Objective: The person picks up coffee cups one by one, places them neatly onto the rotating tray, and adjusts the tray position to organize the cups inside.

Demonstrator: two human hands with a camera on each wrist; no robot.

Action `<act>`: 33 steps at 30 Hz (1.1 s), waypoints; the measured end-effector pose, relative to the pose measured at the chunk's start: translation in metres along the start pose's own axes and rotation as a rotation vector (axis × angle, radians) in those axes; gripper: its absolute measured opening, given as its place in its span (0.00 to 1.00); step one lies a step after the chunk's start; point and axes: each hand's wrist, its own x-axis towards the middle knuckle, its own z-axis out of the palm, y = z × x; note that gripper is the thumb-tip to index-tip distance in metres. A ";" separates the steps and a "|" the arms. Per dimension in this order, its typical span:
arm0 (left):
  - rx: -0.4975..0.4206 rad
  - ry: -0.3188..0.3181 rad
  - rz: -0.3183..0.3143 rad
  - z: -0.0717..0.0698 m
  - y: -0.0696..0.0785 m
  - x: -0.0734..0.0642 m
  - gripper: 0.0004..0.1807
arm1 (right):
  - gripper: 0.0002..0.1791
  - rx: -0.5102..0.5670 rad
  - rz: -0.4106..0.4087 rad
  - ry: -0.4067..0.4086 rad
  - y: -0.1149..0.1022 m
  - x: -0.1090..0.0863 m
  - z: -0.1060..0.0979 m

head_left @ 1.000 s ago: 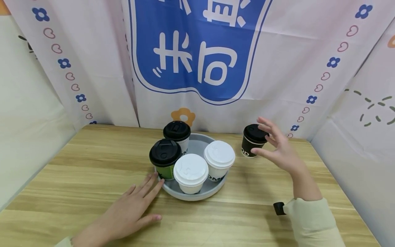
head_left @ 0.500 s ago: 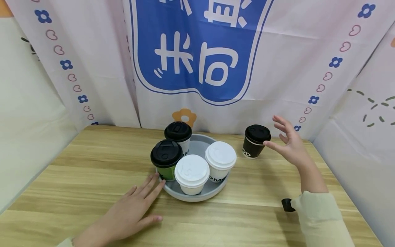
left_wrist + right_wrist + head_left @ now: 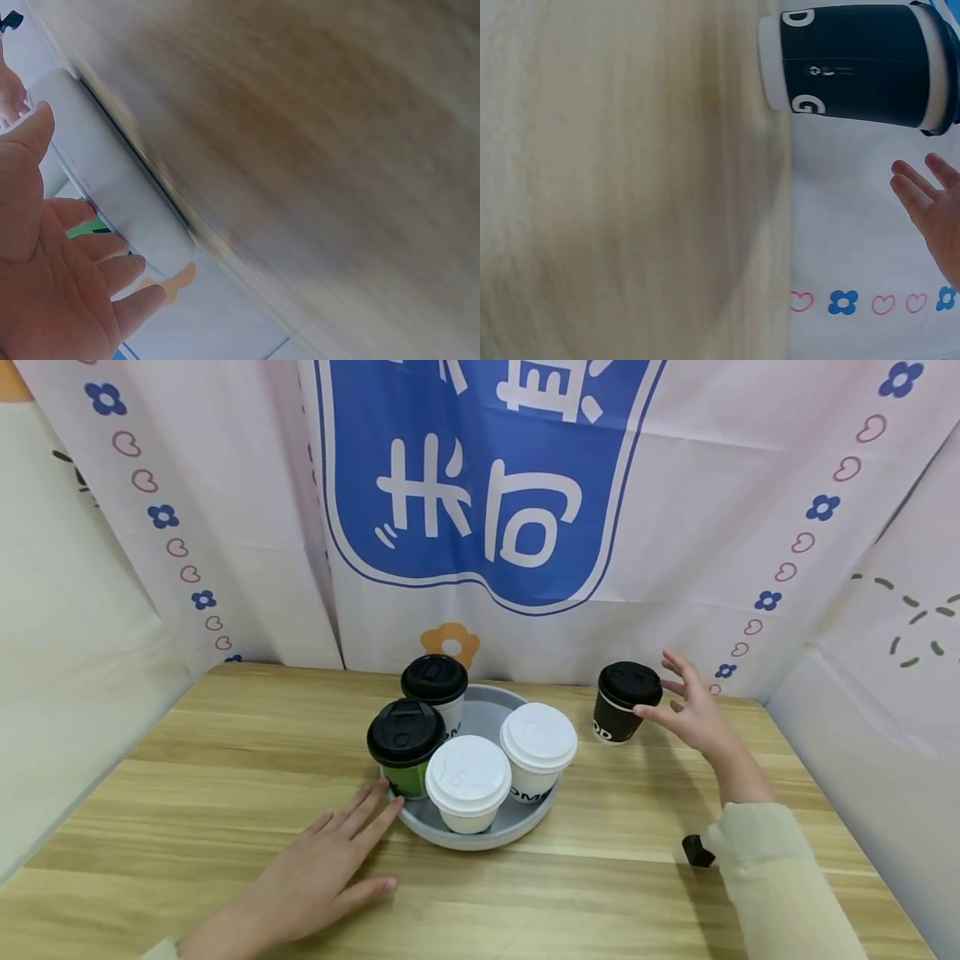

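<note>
My left hand (image 3: 322, 870) lies with straight fingers at the near left rim of a round grey tray (image 3: 480, 842); the left wrist view shows its fingertips by the tray's wall (image 3: 124, 180). Four cups are avoided as a count: several lidded paper coffee cups stand on the tray, among them a green cup (image 3: 407, 779) with a black lid, a white cup (image 3: 468, 781) and another white cup (image 3: 538, 747). At the back right stands a black coffee cup (image 3: 618, 718) with a black lid. My right hand (image 3: 699, 718) is beside it, fingers spread; the right wrist view shows a gap between fingers and cup.
A white cup with a black lid (image 3: 435, 681) stands at the tray's back left. Behind the wooden table (image 3: 225, 793) hangs a printed cloth (image 3: 697, 527). A small black object (image 3: 697, 852) sits at the right sleeve (image 3: 772, 868).
My right hand first drew away to the right of the black cup, then came back a little toward it. The left hand and the cups keep their places.
</note>
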 end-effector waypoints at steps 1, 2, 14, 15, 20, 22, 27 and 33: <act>0.001 0.003 -0.001 0.000 0.000 0.000 0.44 | 0.57 0.006 0.006 -0.006 0.002 0.001 0.001; 0.002 0.010 -0.001 0.000 0.000 0.001 0.43 | 0.58 0.014 0.011 -0.012 0.003 0.002 0.003; 0.019 0.197 -0.006 0.001 0.006 0.010 0.33 | 0.60 0.082 0.027 -0.045 0.009 0.010 0.014; 0.021 0.209 -0.009 0.001 0.007 0.011 0.32 | 0.60 0.087 0.026 -0.042 0.009 0.010 0.015; 0.023 0.229 -0.030 0.001 0.009 0.013 0.31 | 0.61 0.066 0.029 -0.018 0.008 0.013 0.020; 0.022 0.232 -0.035 0.001 0.009 0.013 0.32 | 0.61 0.049 0.033 -0.013 0.007 0.014 0.021; 0.021 0.228 -0.050 0.001 0.011 0.014 0.32 | 0.57 0.042 0.035 0.001 0.008 0.016 0.024; 0.018 0.214 -0.059 0.001 0.012 0.014 0.33 | 0.55 0.050 0.030 0.012 0.009 0.015 0.026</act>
